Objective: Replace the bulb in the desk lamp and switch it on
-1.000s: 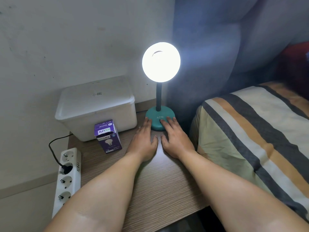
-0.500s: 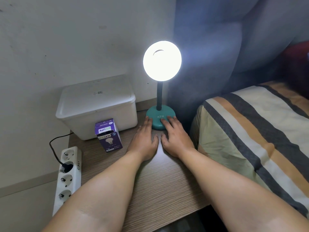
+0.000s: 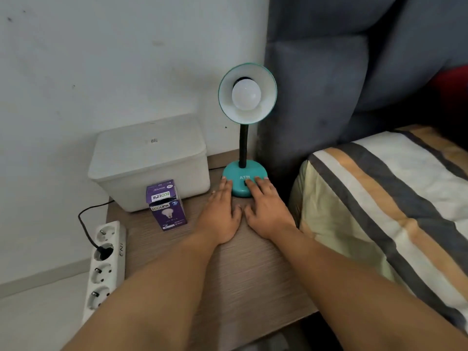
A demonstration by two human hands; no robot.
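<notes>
1. Although the desk lamp [image 3: 245, 138] stands upright on its teal base [image 3: 243, 177], with the black neck running straight up as its long axis, the round shade [image 3: 247, 93] is tipped forward so its open mouth faces the camera.
2. Inside the shade sits a white bulb [image 3: 246, 95], dome outward, and it is unlit.
3. Where the bulb meets the lamp is only a dark patch behind it; the socket itself cannot be made out.
4. On the front of the base, below the letters ATN, a small dark spot lies at the right hand's fingertips [image 3: 249, 183]; whether a finger presses it cannot be told.
5. Both forearms are cut off by the bottom edge of the frame.
6. The left hand [image 3: 220, 214] lies flat and open on the wooden bedside table [image 3: 243, 274], palm down, its fingers reaching the left rim of the base.
7. The right hand [image 3: 267, 211] is likewise flat and open, gripping nothing, with its fingers resting on the front right of the base.
8. The two hands lie side by side, thumbs nearly touching, with the lamp directly beyond them at the table's back edge.
9. Left of the left hand stands a purple bulb box [image 3: 166, 205], its top flaps open, in front of a white lidded bin [image 3: 149, 160].
</notes>
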